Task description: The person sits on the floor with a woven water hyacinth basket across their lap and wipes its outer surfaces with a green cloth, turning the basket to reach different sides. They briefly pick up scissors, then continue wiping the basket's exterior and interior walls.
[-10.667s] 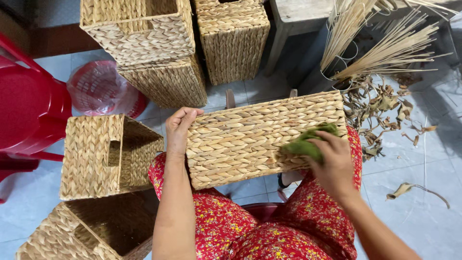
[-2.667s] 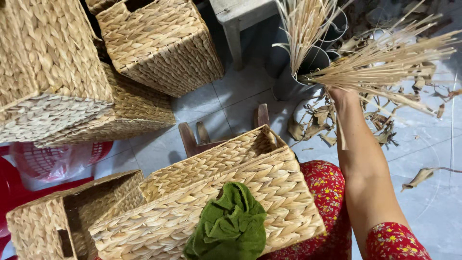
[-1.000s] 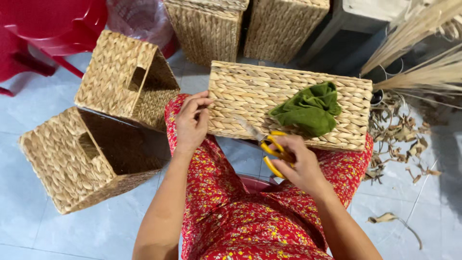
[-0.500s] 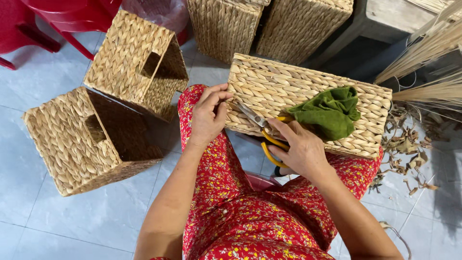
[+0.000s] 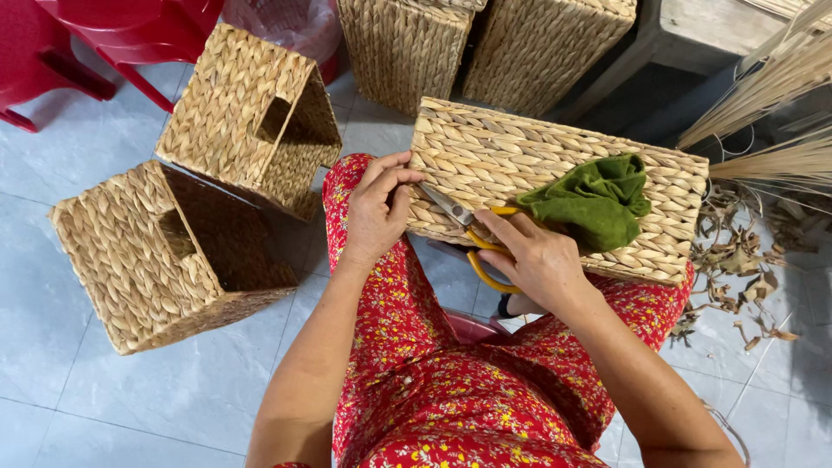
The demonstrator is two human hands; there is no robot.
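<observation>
While right hand (image 5: 533, 260) grips yellow-handled scissors (image 5: 472, 238), left hand (image 5: 379, 208) pinches woven basket (image 5: 555, 186), pale tiled floor (image 5: 104, 399)

five woven baskets in view — one (image 5: 555, 195) across the lap, two (image 5: 251, 117) (image 5: 165, 256) tipped on the floor, two (image 5: 403, 48) (image 5: 546, 43) standing at the top. one pair of yellow-handled scissors (image 5: 472, 238), one green cloth (image 5: 598, 199), two hands (image 5: 377, 212) (image 5: 537, 260) — and one red plastic chair (image 5: 95, 39), partly cut off.
</observation>
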